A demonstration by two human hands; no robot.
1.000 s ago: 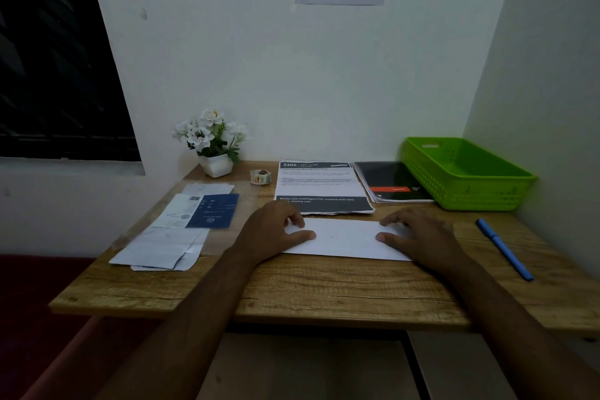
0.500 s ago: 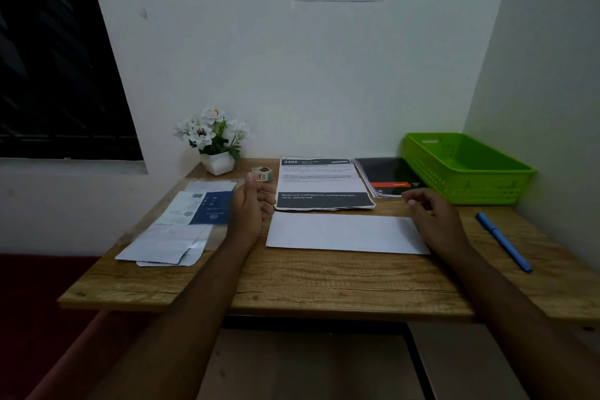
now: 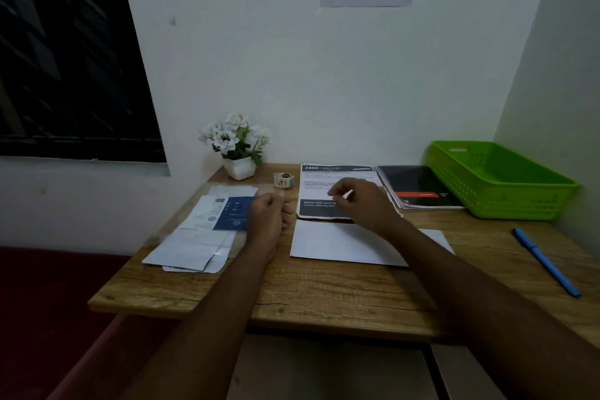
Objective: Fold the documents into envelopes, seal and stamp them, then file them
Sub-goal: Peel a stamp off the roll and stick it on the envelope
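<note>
The white envelope [image 3: 341, 242] lies flat on the table [image 3: 324, 295]. The left hand [image 3: 269, 218] hovers beside it, fingers curled on nothing. The right hand [image 3: 363, 201] is above the printed sheet [image 3: 316, 209]; its grip I cannot tell.

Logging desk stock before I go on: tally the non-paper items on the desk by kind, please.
Blue pen: 1
Green basket: 1
Small roll: 1
Flower pot: 1
Total: 4
</note>
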